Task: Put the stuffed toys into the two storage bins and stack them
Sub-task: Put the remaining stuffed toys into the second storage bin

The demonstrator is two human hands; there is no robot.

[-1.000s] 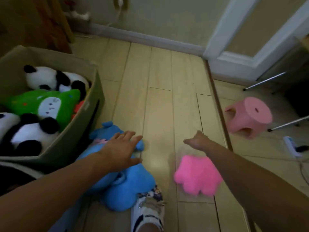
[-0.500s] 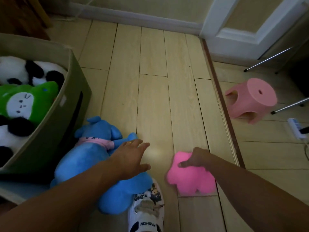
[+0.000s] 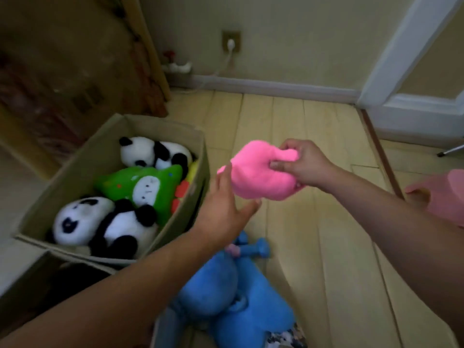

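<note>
My right hand [image 3: 302, 165] grips a pink paw-shaped plush toy [image 3: 261, 173] and holds it in the air just right of the olive storage bin [image 3: 110, 136]. My left hand [image 3: 226, 204] is open below and left of the pink toy, fingers spread, its fingertips touching the toy's edge. The bin holds two panda plushes [image 3: 153, 151] [image 3: 100, 226] and a green plush [image 3: 143, 187]. A large blue plush [image 3: 238, 297] lies on the floor under my arms. A second bin's rim [image 3: 30, 267] shows at the lower left, its inside dark.
A pink plastic stool [image 3: 447, 197] stands at the right edge. Dark wooden furniture [image 3: 75, 59] rises behind the bin. A wall socket with a white plug and cable [image 3: 231, 43] is on the far wall; a white door frame [image 3: 406, 59] is at the right.
My right hand closed on the pink toy on the floor and lifted it up and left toward the bin. My left hand left the blue plush and rose beside the pink toy.
</note>
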